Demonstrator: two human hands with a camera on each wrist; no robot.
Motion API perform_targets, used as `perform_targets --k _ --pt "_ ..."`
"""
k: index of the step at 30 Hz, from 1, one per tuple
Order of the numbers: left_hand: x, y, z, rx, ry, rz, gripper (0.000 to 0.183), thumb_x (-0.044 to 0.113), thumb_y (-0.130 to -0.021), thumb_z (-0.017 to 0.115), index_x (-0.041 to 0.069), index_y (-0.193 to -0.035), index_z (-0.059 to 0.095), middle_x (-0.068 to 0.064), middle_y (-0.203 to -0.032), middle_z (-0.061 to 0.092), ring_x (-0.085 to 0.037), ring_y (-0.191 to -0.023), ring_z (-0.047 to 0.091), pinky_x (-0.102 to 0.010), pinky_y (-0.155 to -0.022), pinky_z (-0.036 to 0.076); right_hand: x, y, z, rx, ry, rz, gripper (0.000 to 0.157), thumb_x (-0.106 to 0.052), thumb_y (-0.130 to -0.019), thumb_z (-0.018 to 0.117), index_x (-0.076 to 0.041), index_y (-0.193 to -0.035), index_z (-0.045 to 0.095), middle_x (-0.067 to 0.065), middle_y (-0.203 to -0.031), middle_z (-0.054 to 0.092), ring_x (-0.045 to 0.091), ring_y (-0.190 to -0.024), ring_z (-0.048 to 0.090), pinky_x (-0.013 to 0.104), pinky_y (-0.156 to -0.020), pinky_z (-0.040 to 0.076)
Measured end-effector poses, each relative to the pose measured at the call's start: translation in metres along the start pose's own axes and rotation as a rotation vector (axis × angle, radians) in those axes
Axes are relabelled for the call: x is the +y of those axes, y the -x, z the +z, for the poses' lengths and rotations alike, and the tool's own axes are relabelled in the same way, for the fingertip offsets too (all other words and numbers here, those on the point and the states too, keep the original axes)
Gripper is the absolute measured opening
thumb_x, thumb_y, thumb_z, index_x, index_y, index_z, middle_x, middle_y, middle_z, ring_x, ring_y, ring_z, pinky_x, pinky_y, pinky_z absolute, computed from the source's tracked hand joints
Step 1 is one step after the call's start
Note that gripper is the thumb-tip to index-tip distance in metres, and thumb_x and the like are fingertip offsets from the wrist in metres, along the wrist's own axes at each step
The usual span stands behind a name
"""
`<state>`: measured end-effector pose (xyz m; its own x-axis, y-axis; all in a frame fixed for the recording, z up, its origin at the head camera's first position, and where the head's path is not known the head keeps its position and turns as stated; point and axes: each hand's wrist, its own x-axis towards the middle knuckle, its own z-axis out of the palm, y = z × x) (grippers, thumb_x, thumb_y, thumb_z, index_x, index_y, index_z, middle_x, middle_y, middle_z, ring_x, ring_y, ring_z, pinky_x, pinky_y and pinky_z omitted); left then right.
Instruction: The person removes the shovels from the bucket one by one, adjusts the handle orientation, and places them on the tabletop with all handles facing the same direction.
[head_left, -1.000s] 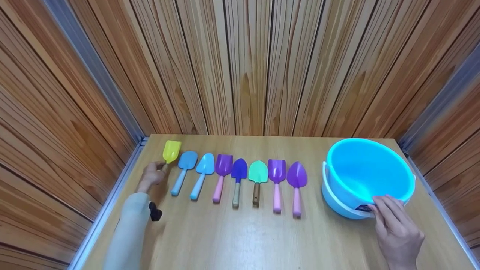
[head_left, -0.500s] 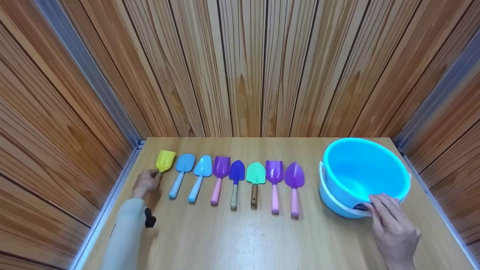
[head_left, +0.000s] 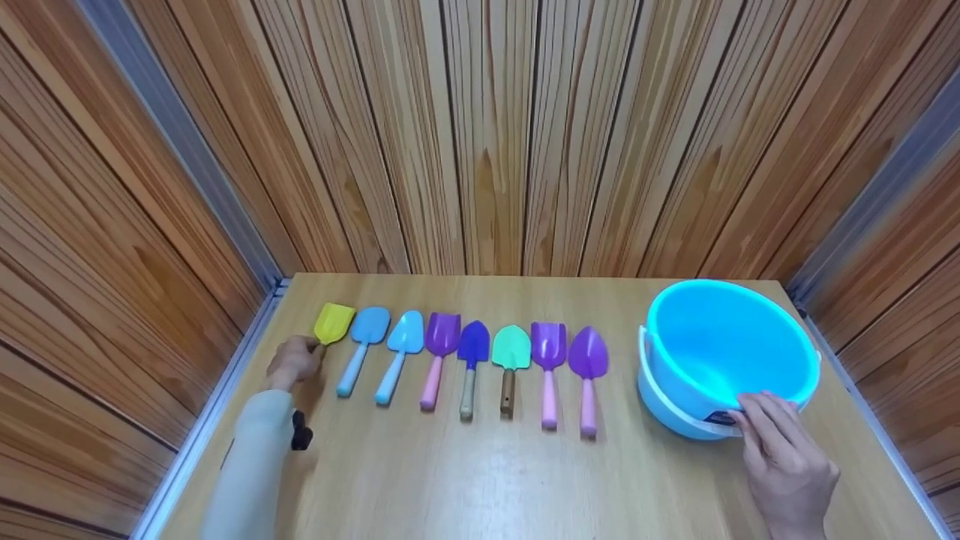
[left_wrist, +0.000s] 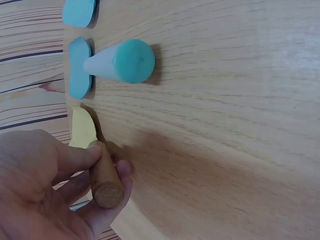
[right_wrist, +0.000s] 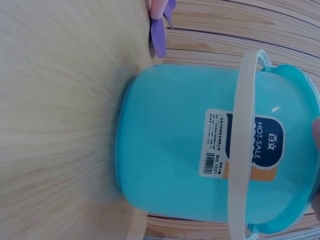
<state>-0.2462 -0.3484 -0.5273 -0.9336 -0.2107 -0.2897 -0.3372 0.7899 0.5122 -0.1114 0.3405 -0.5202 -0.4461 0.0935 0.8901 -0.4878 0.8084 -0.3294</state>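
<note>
At the left end of a row of garden trowels, my left hand [head_left: 294, 361] holds a yellow trowel [head_left: 334, 322] by its handle. The left wrist view shows thumb and fingers round that wooden handle [left_wrist: 106, 180]; whether the blade touches the table cannot be told. Beside it lies a blue trowel [head_left: 370, 326]. On the right, my right hand [head_left: 793, 461] grips the near rim of a light blue bucket [head_left: 679, 412], which stands upright. Its white carrying handle [right_wrist: 242, 135] hangs down across the label, and only the fingertips [right_wrist: 317, 132] show in the right wrist view.
Several more trowels lie side by side, among them a light blue one [head_left: 406, 334], a dark blue one [head_left: 474, 343], a green one [head_left: 511, 347] and a pointed purple one [head_left: 589, 352]. Wood-patterned walls [head_left: 487, 150] enclose the table [head_left: 480, 480] behind and at both sides.
My left hand has brought the yellow trowel down and slightly nearer, into line with the row, and its blade has turned a little. The right hand keeps its hold on the bucket rim.
</note>
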Motion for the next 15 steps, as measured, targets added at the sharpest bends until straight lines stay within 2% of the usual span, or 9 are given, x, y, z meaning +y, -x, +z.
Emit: perform_targets --k 4,8,10,15 --pt "-0.0009 0.0014 0.0015 -0.003 -0.017 -0.012 0.044 0.02 -0.112 0.05 -0.002 -0.148 0.058 -0.016 -0.115 0.068 -0.025 -0.095 0.061 -0.032 -0.072 0.048 -0.0022 0.0026 -0.0006 0.006 -0.009 0.003 0.037 -0.033 -0.102 0.074 0.003 -0.104 0.083 0.024 -0.102 0.079 -0.012 -0.129 0.058 0.018 -0.116 0.042" --pt "-0.0007 0.0033 0.0007 -0.034 0.005 -0.029 0.042 0.021 -0.112 0.05 -0.005 -0.143 0.061 -0.013 -0.105 0.064 -0.021 -0.087 0.059 -0.03 -0.068 0.048 -0.0032 0.0027 -0.0001 -0.005 0.007 0.009 0.022 -0.018 -0.096 0.081 0.002 -0.104 0.083 0.023 -0.101 0.079 -0.013 -0.13 0.056 0.015 -0.114 0.042" --pt "0.0002 0.0042 0.0004 -0.046 0.011 -0.03 0.042 0.021 -0.112 0.05 -0.005 -0.143 0.061 -0.012 -0.103 0.063 -0.02 -0.084 0.058 -0.029 -0.067 0.048 -0.0031 0.0015 -0.0003 -0.018 0.02 0.01 0.018 -0.012 -0.093 0.083 0.002 -0.105 0.083 0.022 -0.103 0.08 -0.013 -0.13 0.055 0.014 -0.114 0.041" --pt "0.0013 0.0025 0.003 -0.058 0.018 -0.033 0.049 0.024 -0.113 0.049 -0.005 -0.152 0.052 -0.018 -0.124 0.064 -0.023 -0.093 0.061 -0.029 -0.071 0.051 -0.0032 -0.0021 -0.002 -0.031 0.029 0.009 0.019 -0.011 -0.094 0.082 0.002 -0.107 0.082 0.022 -0.105 0.08 -0.013 -0.131 0.054 0.009 -0.113 0.039"
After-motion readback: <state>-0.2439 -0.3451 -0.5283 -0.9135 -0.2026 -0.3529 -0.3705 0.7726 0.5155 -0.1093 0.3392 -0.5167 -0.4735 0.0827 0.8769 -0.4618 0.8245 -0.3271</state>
